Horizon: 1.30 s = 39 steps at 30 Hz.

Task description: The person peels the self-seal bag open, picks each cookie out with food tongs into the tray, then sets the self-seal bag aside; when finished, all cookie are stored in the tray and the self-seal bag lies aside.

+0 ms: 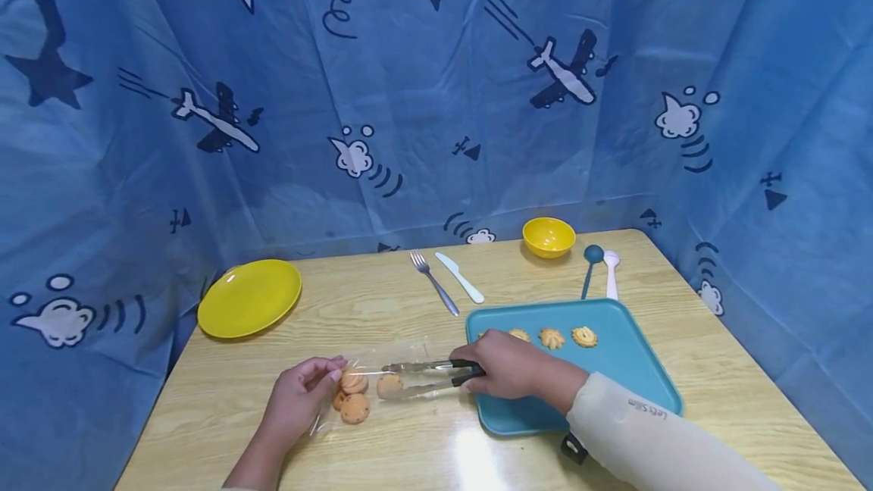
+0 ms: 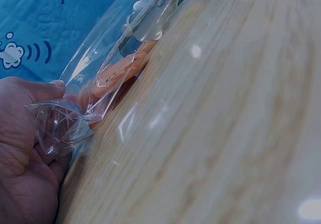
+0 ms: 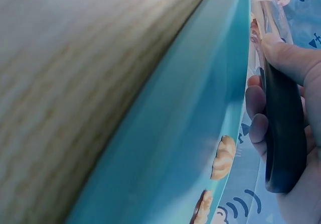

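My left hand [image 1: 300, 392] pinches the closed end of a clear plastic bag [image 1: 408, 353], lying on the table left of the tray. Several round, speckled cookies [image 1: 355, 408] are bunched in the bag close to my fingers. My right hand [image 1: 511, 364] grips black-handled tongs [image 1: 467, 371], whose metal arms reach left into the bag. Between the tips, spread apart, lies a single cookie [image 1: 389, 385]. In the left wrist view, crinkled film [image 2: 60, 128] sits between thumb and fingers. The right wrist view shows the fingers wrapped around the black handle [image 3: 283, 128].
Under my right forearm is a teal tray [image 1: 634, 370] with a row of piped cookies [image 1: 551, 338]. A yellow plate [image 1: 249, 298] stands back left. Behind lie a fork [image 1: 435, 283], a white knife [image 1: 461, 279], a yellow bowl [image 1: 549, 238] and two spoons [image 1: 593, 254].
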### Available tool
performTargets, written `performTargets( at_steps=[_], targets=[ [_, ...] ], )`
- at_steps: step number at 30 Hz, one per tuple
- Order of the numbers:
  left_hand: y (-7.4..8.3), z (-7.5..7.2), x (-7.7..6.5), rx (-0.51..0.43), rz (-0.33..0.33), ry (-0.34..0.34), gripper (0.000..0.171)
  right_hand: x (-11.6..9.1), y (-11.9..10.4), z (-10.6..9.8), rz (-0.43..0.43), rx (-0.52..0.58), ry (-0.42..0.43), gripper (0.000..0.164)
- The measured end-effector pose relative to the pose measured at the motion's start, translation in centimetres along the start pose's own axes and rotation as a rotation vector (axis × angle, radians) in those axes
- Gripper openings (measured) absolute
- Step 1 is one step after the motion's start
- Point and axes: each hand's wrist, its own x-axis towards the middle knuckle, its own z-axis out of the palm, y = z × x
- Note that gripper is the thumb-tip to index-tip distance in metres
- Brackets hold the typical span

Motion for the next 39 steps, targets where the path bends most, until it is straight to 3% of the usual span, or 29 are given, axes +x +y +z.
performTargets(
  at_steps=[8, 15, 23, 31, 39],
  targets=[
    [0.2, 0.1, 0.1, -0.008, 0.008, -0.003, 0.015, -0.8, 0.1, -0.3, 0.020, -0.023, 0.035, 0.044],
    [0.2, 0.3, 0.1, 0.004, 0.001, -0.014, 0.014, -3.8, 1.2, -1.3, 0.093, 0.000, 0.075, 0.050],
    [0.2, 0.3, 0.2, -0.027, 0.028, -0.016, 0.014, -10.6, 4.1, -3.1, 0.209, 0.012, 0.172, 0.046],
    [0.5, 0.2, -0.1, -0.006, -0.006, -0.017, 0.017, -17.8, 7.4, -4.7, 0.490, -0.031, 0.218, 0.051],
    [0.5, 0.1, -0.3, 0.034, -0.017, 0.001, 0.016, -24.0, 10.2, -4.7, 0.557, -0.099, 0.359, 0.053]
  ],
)
